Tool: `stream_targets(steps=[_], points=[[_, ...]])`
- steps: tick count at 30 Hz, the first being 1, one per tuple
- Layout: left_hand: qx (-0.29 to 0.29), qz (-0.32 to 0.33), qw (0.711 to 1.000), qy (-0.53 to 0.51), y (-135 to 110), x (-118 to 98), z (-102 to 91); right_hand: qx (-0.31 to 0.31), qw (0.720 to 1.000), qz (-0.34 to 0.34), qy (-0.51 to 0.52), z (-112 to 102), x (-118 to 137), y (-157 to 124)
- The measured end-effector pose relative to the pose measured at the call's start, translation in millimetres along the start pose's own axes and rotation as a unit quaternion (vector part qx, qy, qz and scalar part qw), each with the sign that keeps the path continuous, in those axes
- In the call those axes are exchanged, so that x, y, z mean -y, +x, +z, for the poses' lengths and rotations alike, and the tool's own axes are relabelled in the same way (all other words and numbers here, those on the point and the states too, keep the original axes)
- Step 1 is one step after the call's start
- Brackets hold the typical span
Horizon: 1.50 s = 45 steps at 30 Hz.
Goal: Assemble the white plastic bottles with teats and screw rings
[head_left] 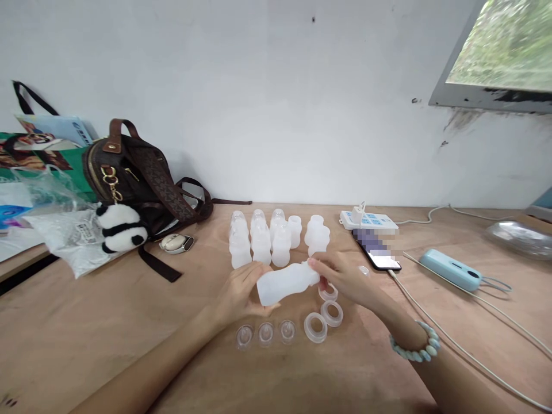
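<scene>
A frosted white baby bottle (284, 284) lies nearly sideways in the air, its base to the left and neck to the right. My left hand (241, 292) is wrapped around it near the base. At the neck end, my right hand (338, 277) grips with thumb and fingers, which partly hide the rim. Below the bottle, three clear silicone nipples (265, 333) sit in a row on the table. Translucent collar rings (307, 329) lie to their right, one partly under my right hand. Behind stand several similar bottles (281, 246), some with clear domed caps.
A brown backpack (138, 167) with a panda plush (123, 229) and a plastic bag (69, 236) occupy the left. On the right lie a power strip (379, 222), a phone (377, 253), a blue power bank (451, 269) and loose cables. A wall borders the table's back.
</scene>
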<state>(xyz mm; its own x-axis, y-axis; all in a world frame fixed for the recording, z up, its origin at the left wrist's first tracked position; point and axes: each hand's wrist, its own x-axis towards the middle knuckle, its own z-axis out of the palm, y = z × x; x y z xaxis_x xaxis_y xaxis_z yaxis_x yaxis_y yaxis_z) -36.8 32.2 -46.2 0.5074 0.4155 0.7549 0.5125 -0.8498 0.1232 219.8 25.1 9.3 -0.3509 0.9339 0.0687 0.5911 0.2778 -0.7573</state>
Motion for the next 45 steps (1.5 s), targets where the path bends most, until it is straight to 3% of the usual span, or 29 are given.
stream_targets(steps=[2, 4, 6, 7, 10, 14, 16, 19, 21, 24, 27, 34, 45], points=[[-0.005, -0.044, 0.999, -0.022, 0.0, 0.0, 0.3, -0.103, 0.983, 0.001, -0.149, -13.6, 0.9, -0.3], [-0.015, -0.066, 0.997, -0.027, -0.1, -0.4, 0.3, -0.181, 0.926, 0.04, -0.329, -24.2, -3.3, 1.5], [-0.021, -0.069, 0.997, -0.028, 0.0, -1.2, 0.1, -0.174, 0.865, 0.093, -0.461, -28.4, -11.3, 4.6], [-0.021, -0.072, 0.997, -0.03, 0.1, -1.7, 0.0, -0.15, 0.849, 0.113, -0.494, -27.8, -15.6, 6.2], [-0.006, -0.097, 0.994, -0.043, 0.6, -3.4, -0.2, -0.083, 0.849, 0.138, -0.503, -20.6, -25.1, 9.1], [0.001, -0.152, 0.985, -0.086, 1.1, -5.8, -1.2, -0.105, 0.844, 0.158, -0.502, -21.9, -22.1, 7.3], [-0.016, -0.196, 0.974, -0.113, 1.7, -7.1, -2.2, -0.196, 0.847, 0.155, -0.469, -29.8, -17.1, 5.2], [-0.045, -0.259, 0.951, -0.166, 3.2, -9.0, -3.4, -0.336, 0.909, 0.059, -0.238, -39.2, -11.5, 3.0], [-0.052, -0.276, 0.938, -0.202, 4.1, -9.9, -3.7, -0.313, 0.949, -0.033, -0.026, -37.8, -9.1, 2.1], [-0.056, -0.28, 0.932, -0.225, 4.0, -11.0, -2.6, -0.19, 0.964, -0.117, 0.146, -24.2, -4.2, -0.1], [-0.052, -0.278, 0.931, -0.23, 1.6, -11.9, 0.1, -0.111, 0.967, -0.151, 0.175, -8.0, 3.3, -4.1], [-0.037, -0.252, 0.931, -0.263, -2.8, -13.3, 5.8, -0.046, 0.978, -0.157, 0.13, 3.9, 8.5, -10.6], [-0.036, -0.233, 0.941, -0.243, -4.7, -12.8, 6.7, -0.061, 0.968, -0.134, 0.203, 19.3, 3.7, -8.4]])
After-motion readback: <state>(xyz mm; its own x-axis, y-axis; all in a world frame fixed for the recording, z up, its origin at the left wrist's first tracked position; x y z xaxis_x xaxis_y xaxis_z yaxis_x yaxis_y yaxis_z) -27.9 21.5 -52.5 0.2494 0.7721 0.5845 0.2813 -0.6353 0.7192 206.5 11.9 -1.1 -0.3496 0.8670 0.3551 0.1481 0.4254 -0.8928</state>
